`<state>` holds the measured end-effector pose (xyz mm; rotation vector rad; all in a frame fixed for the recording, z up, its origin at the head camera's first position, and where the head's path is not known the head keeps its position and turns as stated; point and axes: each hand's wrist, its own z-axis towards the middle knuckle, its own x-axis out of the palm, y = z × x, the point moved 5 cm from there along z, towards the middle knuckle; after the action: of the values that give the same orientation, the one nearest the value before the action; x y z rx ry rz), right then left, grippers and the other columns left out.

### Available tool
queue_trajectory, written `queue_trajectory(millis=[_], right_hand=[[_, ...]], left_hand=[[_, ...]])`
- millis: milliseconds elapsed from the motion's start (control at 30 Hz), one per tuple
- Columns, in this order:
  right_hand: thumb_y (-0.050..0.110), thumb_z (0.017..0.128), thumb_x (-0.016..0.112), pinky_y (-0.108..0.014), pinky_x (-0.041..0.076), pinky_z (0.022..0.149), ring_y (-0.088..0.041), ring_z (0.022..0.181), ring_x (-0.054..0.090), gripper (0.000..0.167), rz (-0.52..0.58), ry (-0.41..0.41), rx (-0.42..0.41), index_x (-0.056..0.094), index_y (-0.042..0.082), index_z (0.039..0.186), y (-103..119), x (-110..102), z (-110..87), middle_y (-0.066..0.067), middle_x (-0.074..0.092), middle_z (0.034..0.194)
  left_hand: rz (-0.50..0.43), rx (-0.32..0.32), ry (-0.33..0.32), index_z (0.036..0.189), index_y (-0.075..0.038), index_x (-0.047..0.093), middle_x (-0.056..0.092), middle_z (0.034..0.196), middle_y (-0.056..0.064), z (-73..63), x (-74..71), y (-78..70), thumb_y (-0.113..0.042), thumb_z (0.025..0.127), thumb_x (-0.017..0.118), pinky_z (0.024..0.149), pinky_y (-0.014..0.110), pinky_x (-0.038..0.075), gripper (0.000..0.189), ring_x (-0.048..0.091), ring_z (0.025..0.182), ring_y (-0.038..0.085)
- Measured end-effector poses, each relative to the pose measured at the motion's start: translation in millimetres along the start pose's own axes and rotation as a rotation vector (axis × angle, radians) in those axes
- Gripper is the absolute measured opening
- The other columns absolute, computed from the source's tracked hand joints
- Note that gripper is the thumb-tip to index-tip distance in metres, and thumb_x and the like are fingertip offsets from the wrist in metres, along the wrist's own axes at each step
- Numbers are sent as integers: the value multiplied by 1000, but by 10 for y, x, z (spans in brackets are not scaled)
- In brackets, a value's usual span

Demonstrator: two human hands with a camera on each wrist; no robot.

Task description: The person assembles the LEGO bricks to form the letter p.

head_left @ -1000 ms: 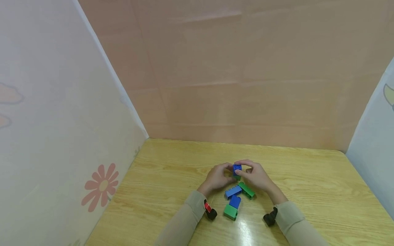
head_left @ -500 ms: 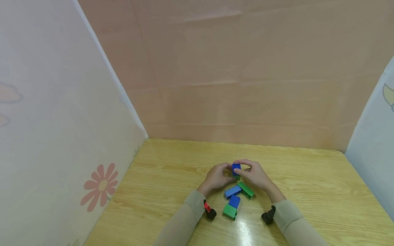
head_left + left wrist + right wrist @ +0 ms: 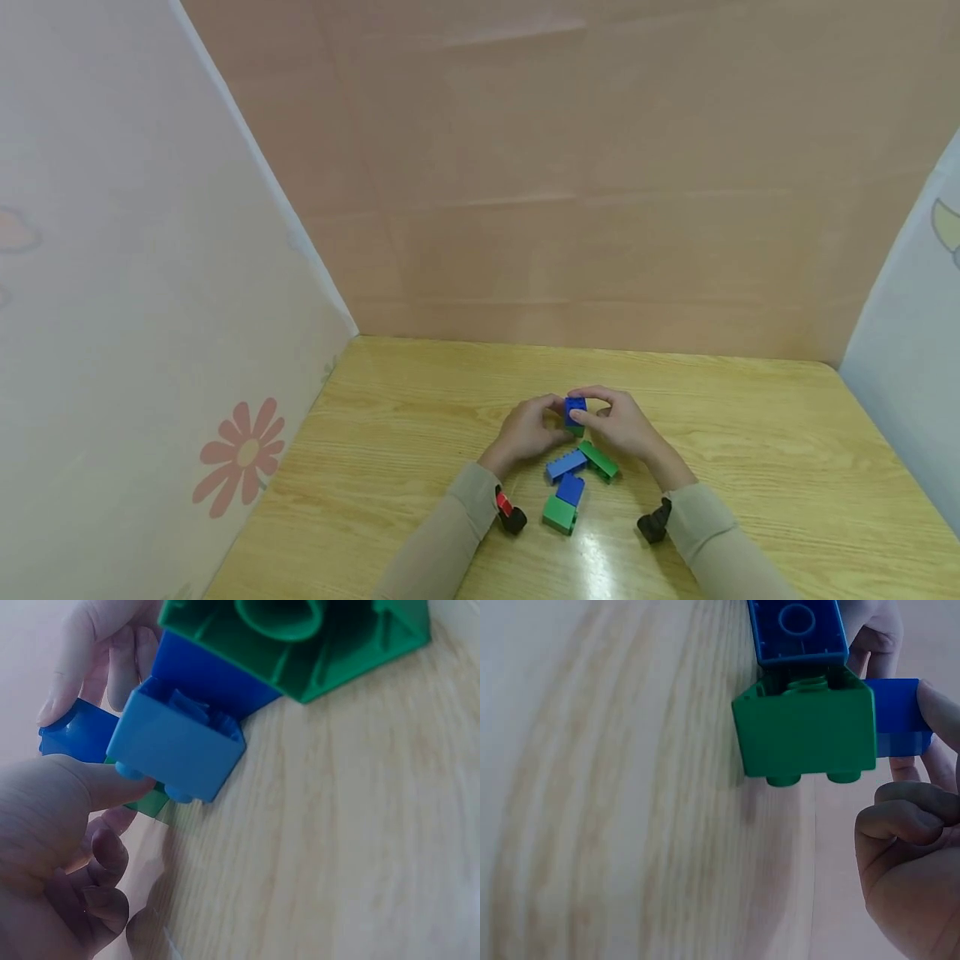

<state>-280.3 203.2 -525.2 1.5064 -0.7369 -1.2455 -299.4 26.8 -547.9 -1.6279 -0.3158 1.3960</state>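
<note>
Near the middle of the tabletop, a blue toy brick [image 3: 576, 405] sits on a green brick [image 3: 575, 432], making a small stack. My left hand [image 3: 525, 429] holds the stack low from the left, its thumb by the green brick [image 3: 150, 801]. From the right, my right hand [image 3: 624, 427] grips the upper blue brick [image 3: 898, 706] between thumb and fingers. Closer to me lie a light blue brick [image 3: 567, 466], a long green brick [image 3: 598, 462], a dark blue brick [image 3: 571, 489] and a larger green brick [image 3: 559, 515]. In the wrist views, these loose bricks partly cover the stack.
The wooden table [image 3: 420, 392] ends at a brown backdrop [image 3: 585, 208] behind. A white wall panel [image 3: 150, 250] with a printed flower stands at the left, and another white panel [image 3: 911, 333] at the right.
</note>
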Motion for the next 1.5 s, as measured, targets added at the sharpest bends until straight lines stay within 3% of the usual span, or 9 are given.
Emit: queue_trajectory(millis=[833, 900, 1000, 1067, 1100, 1200, 1300, 1500], right_hand=[[28, 101, 72, -24, 37, 46, -11, 46, 39, 47, 11, 35, 7, 62, 4, 140, -15, -31, -27, -14, 66, 130], [27, 101, 72, -24, 45, 52, -11, 56, 54, 49, 16, 32, -2, 60, 3, 142, -30, -37, -39, -16, 64, 134], [25, 100, 73, -28, 54, 67, -24, 88, 69, 53, 14, 15, -26, 57, 1, 144, -65, -58, -79, -20, 59, 138], [24, 100, 73, -32, 57, 78, -36, 115, 64, 53, -5, 0, -44, 55, 1, 145, -85, -82, -126, -21, 57, 139], [24, 100, 73, -33, 57, 81, -39, 121, 60, 53, -23, -11, -47, 56, 2, 145, -98, -99, -155, -21, 58, 138], [27, 100, 73, -35, 55, 84, -42, 129, 53, 50, -93, -42, -47, 58, 5, 143, -121, -158, -259, -18, 61, 136], [30, 100, 73, -37, 54, 88, -40, 128, 55, 48, -134, -46, -21, 60, 8, 140, -129, -208, -354, -14, 63, 134], [32, 99, 74, -51, 51, 92, -37, 124, 57, 49, -162, 31, 18, 62, 5, 138, -101, -242, -469, -14, 64, 130]], left_hand=[[9, -22, -11, 122, -30, 70, 67, 115, -21, -36, 44, -15, -32, 92, 83, 102, 40, 49, 33, 60, 116, 5], [12, -19, -11, 122, -30, 71, 67, 115, -21, -39, 44, -14, -32, 92, 83, 101, 40, 49, 32, 61, 116, 6], [22, -11, -14, 121, -29, 71, 67, 116, -20, -38, 46, -23, -33, 91, 83, 100, 40, 49, 32, 61, 116, 7], [33, -6, -17, 120, -28, 71, 68, 115, -19, -35, 47, -27, -32, 91, 84, 100, 40, 50, 32, 62, 115, 7], [39, -7, -17, 120, -28, 71, 68, 115, -19, -34, 48, -29, -32, 91, 84, 100, 39, 50, 32, 62, 115, 6], [50, -5, -17, 121, -26, 71, 68, 116, -19, -27, 49, -34, -30, 91, 84, 100, 38, 50, 33, 62, 115, 6], [51, -7, -14, 121, -26, 71, 68, 116, -19, -24, 50, -27, -30, 90, 84, 100, 38, 49, 34, 61, 115, 5], [49, -15, -16, 121, -27, 71, 67, 115, -20, -19, 38, -7, -30, 89, 85, 100, 37, 49, 34, 61, 115, 4]])
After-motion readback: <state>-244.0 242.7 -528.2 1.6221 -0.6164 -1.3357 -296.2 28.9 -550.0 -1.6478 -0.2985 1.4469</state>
